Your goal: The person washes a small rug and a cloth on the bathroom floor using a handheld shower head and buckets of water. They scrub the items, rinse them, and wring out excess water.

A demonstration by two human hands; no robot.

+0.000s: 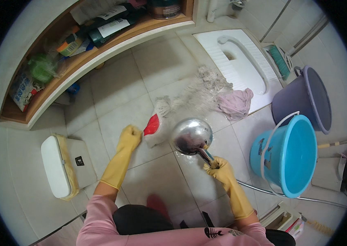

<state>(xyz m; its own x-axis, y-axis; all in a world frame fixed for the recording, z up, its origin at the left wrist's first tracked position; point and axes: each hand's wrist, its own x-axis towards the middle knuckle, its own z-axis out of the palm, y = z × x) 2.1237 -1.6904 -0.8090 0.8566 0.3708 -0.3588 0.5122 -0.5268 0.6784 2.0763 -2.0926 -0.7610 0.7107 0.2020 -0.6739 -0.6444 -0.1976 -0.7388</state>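
My left hand [130, 136], in a yellow rubber glove, is curled in a fist at the edge of a wet whitish cloth item with a red patch [152, 125]; whether the fist grips that edge is unclear. A yellow-gloved right hand [219, 169] of mine holds the handle of a round metal water ladle [192, 136], its shiny bowl in front of the whitish item. Beyond the bowl, a shaggy grey-white mass [207, 89], partly blurred, lies on the tiles towards the squat toilet. A wet pink cloth [236, 103] touches it on the right.
A white squat toilet [244, 67] is set in the floor. To the right stand a blue bucket [262, 153] and a purple bucket [290, 98]; a metal hose [318, 201] runs behind the blue one. At left are a white bin [53, 169] and a low wooden shelf [130, 33] with bottles.
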